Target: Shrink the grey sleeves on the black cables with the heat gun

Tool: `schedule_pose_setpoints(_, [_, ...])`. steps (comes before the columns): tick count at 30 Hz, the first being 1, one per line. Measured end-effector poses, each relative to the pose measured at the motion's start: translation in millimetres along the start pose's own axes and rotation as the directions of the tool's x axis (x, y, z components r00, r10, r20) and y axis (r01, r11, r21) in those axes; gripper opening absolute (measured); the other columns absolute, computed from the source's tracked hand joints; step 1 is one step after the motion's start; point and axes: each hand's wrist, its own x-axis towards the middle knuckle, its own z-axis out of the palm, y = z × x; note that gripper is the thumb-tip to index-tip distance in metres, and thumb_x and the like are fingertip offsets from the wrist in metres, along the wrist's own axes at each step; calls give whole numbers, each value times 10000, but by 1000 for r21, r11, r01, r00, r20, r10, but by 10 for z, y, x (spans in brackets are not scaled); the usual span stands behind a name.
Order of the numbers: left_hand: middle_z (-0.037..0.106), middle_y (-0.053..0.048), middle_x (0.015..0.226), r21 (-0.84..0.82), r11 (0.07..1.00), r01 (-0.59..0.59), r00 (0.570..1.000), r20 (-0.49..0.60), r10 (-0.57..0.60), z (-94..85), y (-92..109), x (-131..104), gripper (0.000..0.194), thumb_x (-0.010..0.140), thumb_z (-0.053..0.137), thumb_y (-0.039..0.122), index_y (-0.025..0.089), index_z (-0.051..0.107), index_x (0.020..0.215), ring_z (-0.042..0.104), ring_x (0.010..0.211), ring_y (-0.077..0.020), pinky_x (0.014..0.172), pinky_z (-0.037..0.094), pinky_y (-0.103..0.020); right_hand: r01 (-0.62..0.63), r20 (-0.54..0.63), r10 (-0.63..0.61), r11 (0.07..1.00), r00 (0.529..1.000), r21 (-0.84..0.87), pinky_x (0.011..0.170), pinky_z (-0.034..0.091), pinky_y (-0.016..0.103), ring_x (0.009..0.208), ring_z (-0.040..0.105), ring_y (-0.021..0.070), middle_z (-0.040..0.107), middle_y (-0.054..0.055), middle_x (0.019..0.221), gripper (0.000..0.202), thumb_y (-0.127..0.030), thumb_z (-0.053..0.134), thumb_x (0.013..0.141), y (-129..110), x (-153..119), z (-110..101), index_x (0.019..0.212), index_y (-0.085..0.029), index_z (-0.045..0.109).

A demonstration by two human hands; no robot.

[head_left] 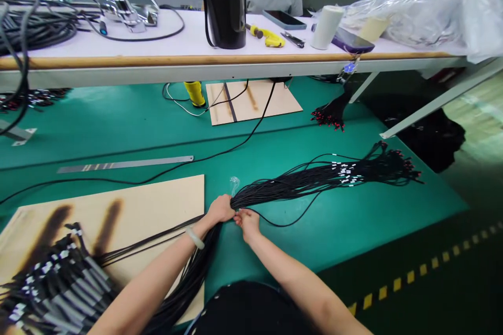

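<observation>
A long bundle of thin black cables (291, 182) lies across the green table, its white-tagged, red-tipped ends fanned out at the right. My left hand (220, 209) is wrapped around the bundle near its middle. Beside it, my right hand (247, 221) pinches a single black cable that loops out below the bundle. Left of my hands, the cables hang down toward my body over a wooden board (157, 196). At the lower left, a pile of grey-sleeved connectors (74, 277) with white tags rests on that board.
A metal ruler (129, 164) lies behind the board. A raised shelf (157, 60) holds a black tumbler (223, 2), phones, a white roll and plastic bags. Its slanted metal leg (428, 102) stands at the right. A person in grey sits beyond the shelf.
</observation>
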Motion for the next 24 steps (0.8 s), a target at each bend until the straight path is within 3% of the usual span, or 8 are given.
schedule_pose_setpoints(5, [704, -30, 800, -87, 996, -14, 1000, 10, 15, -35, -117, 39, 319, 711, 650, 393, 153, 687, 918, 669, 779, -224, 587, 433, -223, 27, 23, -27, 1000, 999, -10, 419, 390, 175, 448, 551, 88, 616, 0, 547, 118, -144, 619, 619, 16, 57, -18, 720, -125, 561])
schedule_pose_setpoints(8, [701, -74, 774, -79, 997, 26, 1000, -7, -27, -118, -150, 159, 483, 857, 431, 542, 135, 692, 861, 672, 774, -242, 600, 445, -246, 24, 35, -23, 999, 999, -28, 430, 403, 178, 463, 563, 93, 633, 10, 574, 161, -147, 623, 602, 41, 41, -79, 752, -119, 571])
schedule_pose_setpoints(10, [702, -141, 825, -30, 997, 69, 997, -36, -70, -171, -138, 275, 529, 911, 337, 503, 112, 690, 855, 675, 839, -273, 657, 463, -274, 18, 40, -16, 999, 999, -43, 435, 408, 180, 471, 568, 96, 638, 11, 585, 192, -148, 626, 595, 47, 41, -101, 776, -122, 568])
schedule_pose_setpoints(12, [690, -200, 933, 34, 994, 104, 992, -81, -101, -202, -112, 394, 437, 925, 350, 386, 89, 665, 989, 662, 926, -301, 719, 472, -309, 8, 47, -5, 998, 999, -65, 437, 408, 182, 471, 568, 99, 639, 11, 585, 219, -146, 625, 589, 44, 47, -114, 798, -124, 562])
schedule_pose_setpoints(14, [674, -205, 1022, 88, 991, 99, 991, -104, -89, -208, -93, 496, 370, 894, 412, 238, 112, 563, 1207, 654, 963, -290, 750, 477, -320, -4, 58, 10, 995, 998, -95, 433, 404, 184, 464, 565, 102, 634, 8, 572, 237, -150, 625, 588, 33, 50, -127, 813, -127, 556])
schedule_pose_setpoints(16, [670, -179, 1045, 136, 989, 56, 995, -95, -43, -204, -92, 567, 475, 841, 459, 121, 163, 472, 1315, 659, 947, -261, 764, 483, -315, -12, 74, 22, 991, 997, -132, 428, 398, 185, 451, 557, 102, 621, -1, 550, 228, -163, 628, 594, 19, 45, -144, 808, -133, 554])
schedule_pose_setpoints(21, [631, -184, 1060, 245, 967, -75, 993, -73, 96, -260, -121, 617, 317, 831, 427, 40, 130, 664, 1022, 617, 1006, -262, 828, 484, -345, 15, 143, 24, 965, 989, -262, 388, 349, 180, 389, 495, 84, 571, -10, 476, 90, -205, 613, 641, -32, -12, -228, 620, -136, 561])
schedule_pose_setpoints(24, [572, -203, 1150, 287, 948, -135, 980, -101, 170, -341, -74, 600, 312, 845, 391, 37, 113, 683, 926, 536, 1118, -293, 864, 473, -388, 48, 179, 16, 937, 984, -346, 350, 284, 183, 313, 402, 68, 497, -17, 372, 228, -242, 574, 694, -94, -36, -294, 493, -144, 528])
